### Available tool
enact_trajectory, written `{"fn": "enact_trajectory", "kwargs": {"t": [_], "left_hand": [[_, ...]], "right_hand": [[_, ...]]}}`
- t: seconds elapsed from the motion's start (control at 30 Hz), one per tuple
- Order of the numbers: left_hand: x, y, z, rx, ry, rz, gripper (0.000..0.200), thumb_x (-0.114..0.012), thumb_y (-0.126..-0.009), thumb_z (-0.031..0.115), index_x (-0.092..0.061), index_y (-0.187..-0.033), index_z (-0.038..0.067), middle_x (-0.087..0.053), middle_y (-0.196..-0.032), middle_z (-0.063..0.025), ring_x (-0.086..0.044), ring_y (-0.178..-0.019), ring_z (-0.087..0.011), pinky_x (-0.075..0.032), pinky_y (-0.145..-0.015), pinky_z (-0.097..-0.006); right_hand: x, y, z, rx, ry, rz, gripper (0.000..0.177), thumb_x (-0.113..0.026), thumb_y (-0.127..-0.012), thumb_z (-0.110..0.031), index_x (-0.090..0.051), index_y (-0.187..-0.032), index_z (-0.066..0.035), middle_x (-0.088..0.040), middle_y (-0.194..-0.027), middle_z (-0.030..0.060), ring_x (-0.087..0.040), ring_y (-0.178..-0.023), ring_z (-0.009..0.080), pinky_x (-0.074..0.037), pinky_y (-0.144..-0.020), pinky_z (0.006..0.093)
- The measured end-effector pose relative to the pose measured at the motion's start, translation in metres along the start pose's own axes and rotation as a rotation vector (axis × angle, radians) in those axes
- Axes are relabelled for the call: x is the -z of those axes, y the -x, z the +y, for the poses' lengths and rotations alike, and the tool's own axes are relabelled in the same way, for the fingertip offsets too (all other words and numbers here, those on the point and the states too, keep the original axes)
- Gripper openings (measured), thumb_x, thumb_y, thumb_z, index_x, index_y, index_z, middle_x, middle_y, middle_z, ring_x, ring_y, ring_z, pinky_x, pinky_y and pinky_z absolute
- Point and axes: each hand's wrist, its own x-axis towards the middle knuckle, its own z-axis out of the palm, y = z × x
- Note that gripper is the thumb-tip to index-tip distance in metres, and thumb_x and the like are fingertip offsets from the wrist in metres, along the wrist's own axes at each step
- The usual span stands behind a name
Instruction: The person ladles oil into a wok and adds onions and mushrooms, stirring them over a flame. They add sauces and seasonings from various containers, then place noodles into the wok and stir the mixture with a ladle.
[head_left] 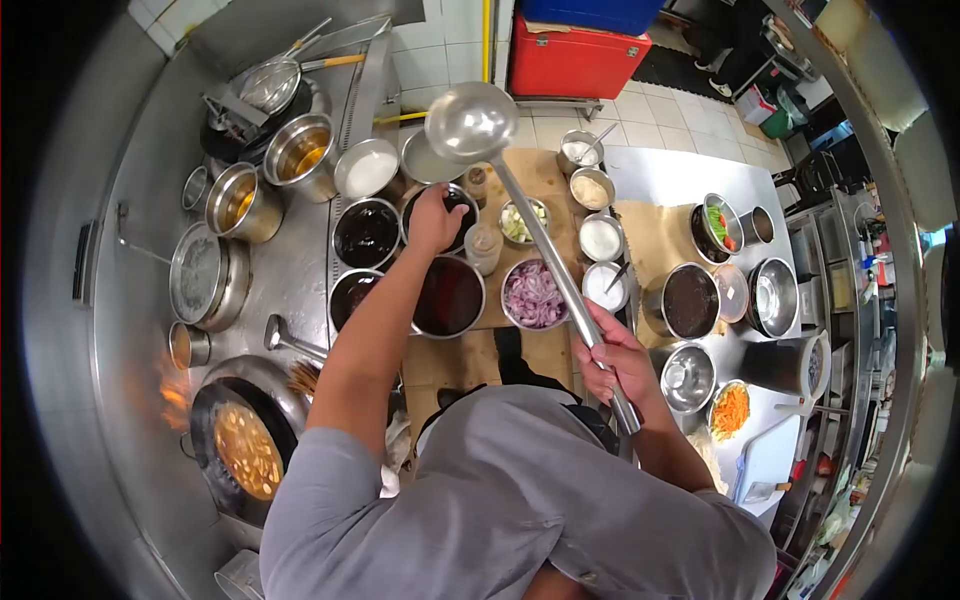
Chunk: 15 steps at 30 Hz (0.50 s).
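My right hand (615, 358) is wrapped around the long metal handle of a ladle (470, 122), whose round bowl is raised at the far side of the counter. My left hand (436, 220) reaches over a pot of dark sauce (462, 205) at the back. Its fingers are bent downward, and what they grip, if anything, is hidden. Around it stand more pots of dark liquid (449, 296), a capped bottle (484, 248), a bowl of sliced red onion (535, 294) and a small bowl of chopped pale green vegetable (524, 222).
At left, a wok (240, 450) with bubbling brown food and sliced pieces sits beside flames. Pots of yellow oil (300, 157) stand at the back left. On the right are tubs of white powder (600, 238), a dark ground seasoning (690, 302), shredded carrot (729, 411) and a cutting board (770, 458).
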Motion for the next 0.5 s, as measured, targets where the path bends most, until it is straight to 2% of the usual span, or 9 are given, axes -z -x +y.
{"fn": "enact_trajectory", "kwargs": {"t": [0.03,0.13,0.23,0.33,0.47,0.5], "left_hand": [[-0.006,-0.016,0.009,-0.003,-0.005,-0.005,0.065,-0.09,-0.087,0.029,-0.065,-0.14,0.002,-0.074,-0.128,-0.0189,-0.07,-0.121,-0.04,-0.055,-0.104,-0.0502],[-0.019,-0.046,0.037,0.015,-0.335,-0.143,0.07,-0.094,-0.082,0.038,-0.068,-0.141,0.01,-0.068,-0.142,-0.014,-0.062,-0.135,-0.0369,-0.05,-0.111,-0.0551],[-0.032,-0.063,0.049,0.041,-0.448,-0.17,0.068,-0.094,-0.081,0.038,-0.07,-0.139,0.011,-0.068,-0.139,-0.0134,-0.062,-0.134,-0.037,-0.05,-0.111,-0.0555],[-0.05,-0.069,0.048,0.015,-0.471,-0.136,0.07,-0.096,-0.079,0.039,-0.07,-0.137,0.008,-0.068,-0.136,-0.0142,-0.062,-0.134,-0.0364,-0.049,-0.111,-0.0559],[-0.066,-0.08,0.042,-0.063,-0.41,-0.099,0.067,-0.096,-0.079,0.034,-0.07,-0.133,0.004,-0.072,-0.13,-0.0166,-0.067,-0.125,-0.037,-0.053,-0.106,-0.0524],[-0.064,-0.083,0.049,0.029,-0.114,-0.136,0.062,-0.095,-0.082,0.031,-0.07,-0.131,0.002,-0.074,-0.125,-0.0159,-0.07,-0.117,-0.034,-0.055,-0.102,-0.0488]], "right_hand": [[0.008,-0.003,-0.007,0.003,-0.006,0.001,0.082,-0.06,-0.106,-0.004,-0.022,-0.178,-0.017,-0.061,-0.106,0.012,-0.05,-0.058,0.0078,-0.047,-0.048,0.0259],[0.03,-0.01,-0.027,0.055,-0.012,0.074,0.08,-0.06,-0.106,-0.003,-0.024,-0.177,-0.016,-0.063,-0.106,0.012,-0.05,-0.059,0.0087,-0.047,-0.049,0.0277],[0.048,-0.019,-0.042,0.079,0.024,0.132,0.082,-0.062,-0.104,-0.002,-0.027,-0.176,-0.016,-0.062,-0.107,0.0126,-0.049,-0.058,0.0082,-0.047,-0.048,0.0254],[0.062,-0.026,-0.053,0.076,0.039,0.144,0.081,-0.062,-0.104,-0.001,-0.026,-0.176,-0.015,-0.066,-0.105,0.0129,-0.052,-0.06,0.0099,-0.047,-0.049,0.0271],[0.073,-0.035,-0.066,0.035,0.071,0.199,0.083,-0.063,-0.103,-0.001,-0.027,-0.176,-0.016,-0.066,-0.103,0.0119,-0.052,-0.06,0.0096,-0.046,-0.049,0.0271],[0.075,-0.038,-0.069,0.033,0.07,0.195,0.083,-0.063,-0.103,-0.001,-0.027,-0.176,-0.016,-0.066,-0.103,0.0119,-0.052,-0.06,0.0096,-0.046,-0.049,0.0271]]}}
